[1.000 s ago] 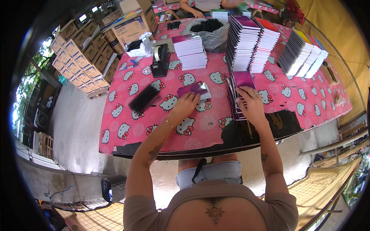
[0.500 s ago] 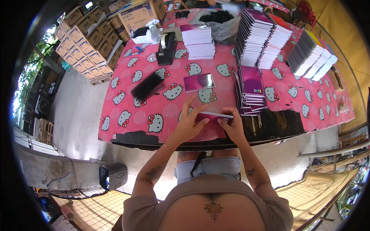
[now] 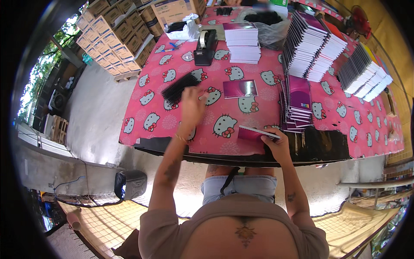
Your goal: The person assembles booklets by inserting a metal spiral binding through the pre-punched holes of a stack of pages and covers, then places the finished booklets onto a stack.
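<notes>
My right hand (image 3: 276, 144) grips a small purple-covered notebook (image 3: 252, 134) by its right end, tilted up near the table's front edge. My left hand (image 3: 192, 108) reaches out to a pile of black spiral binding coils (image 3: 179, 88) on the left; its fingers are at the pile's near edge, thumb apart. Whether a coil is touched is hard to make out. Another purple notebook (image 3: 239, 89) lies flat beyond the held one. Right of it stands a stack of bound purple notebooks (image 3: 299, 97).
A black tape dispenser (image 3: 205, 48) and a stack of white page blocks (image 3: 243, 45) stand farther back. Beside them is a plastic bag of black coils (image 3: 269, 30). Tall notebook stacks (image 3: 308, 47) rise at the right. Cartons (image 3: 112, 39) are piled off the table's left side.
My left hand has let go of the notebook and moved left and away to the coil pile. My right hand still holds the notebook. The whole view has shifted slightly.
</notes>
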The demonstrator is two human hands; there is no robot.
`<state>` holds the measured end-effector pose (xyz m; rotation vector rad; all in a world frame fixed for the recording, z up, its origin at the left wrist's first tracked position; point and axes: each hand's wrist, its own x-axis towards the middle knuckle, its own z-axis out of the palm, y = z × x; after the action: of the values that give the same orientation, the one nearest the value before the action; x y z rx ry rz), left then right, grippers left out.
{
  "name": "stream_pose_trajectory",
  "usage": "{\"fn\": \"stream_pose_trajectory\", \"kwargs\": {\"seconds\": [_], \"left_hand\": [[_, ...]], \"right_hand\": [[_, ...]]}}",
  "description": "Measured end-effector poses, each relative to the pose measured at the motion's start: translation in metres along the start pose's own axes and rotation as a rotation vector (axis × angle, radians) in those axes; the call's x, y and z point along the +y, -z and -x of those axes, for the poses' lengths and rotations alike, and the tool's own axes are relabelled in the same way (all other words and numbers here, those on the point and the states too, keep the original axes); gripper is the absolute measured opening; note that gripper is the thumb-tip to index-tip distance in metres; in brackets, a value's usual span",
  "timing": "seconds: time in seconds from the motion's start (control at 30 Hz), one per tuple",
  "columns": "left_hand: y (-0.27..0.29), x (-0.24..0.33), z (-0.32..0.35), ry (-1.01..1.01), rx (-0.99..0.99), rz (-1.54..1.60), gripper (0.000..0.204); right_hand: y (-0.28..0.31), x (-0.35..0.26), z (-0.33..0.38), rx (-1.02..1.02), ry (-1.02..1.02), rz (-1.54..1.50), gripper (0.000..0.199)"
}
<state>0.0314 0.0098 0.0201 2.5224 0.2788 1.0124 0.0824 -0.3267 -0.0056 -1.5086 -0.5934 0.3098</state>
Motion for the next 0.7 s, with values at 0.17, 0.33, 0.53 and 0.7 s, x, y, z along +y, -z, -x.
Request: {"fn": "stream_pose_trajectory", "kwargs": {"seconds": [0.17,0.33,0.53,0.7], "left_hand": [[-0.003,-0.048,-0.003,-0.14,-0.172,-0.425,0.015],[-0.014,-0.018,0.018,-0.101,-0.068,-0.256,0.016],[0.01,0.056,0.039,-0.021,-0.294,0.233,0.023],[0.029,0.096,0.057,0.026,-0.281,0.447,0.024]], "right_hand": [[-0.009,-0.011,-0.007,0.004,-0.008,0.038,0.022],[-0.009,0.003,-0.009,-0.055,-0.056,0.033,0.022],[-0.006,0.01,-0.01,-0.039,-0.047,0.05,0.024],[-0.008,0.008,-0.011,-0.044,-0.075,0.01,0.023]]}}
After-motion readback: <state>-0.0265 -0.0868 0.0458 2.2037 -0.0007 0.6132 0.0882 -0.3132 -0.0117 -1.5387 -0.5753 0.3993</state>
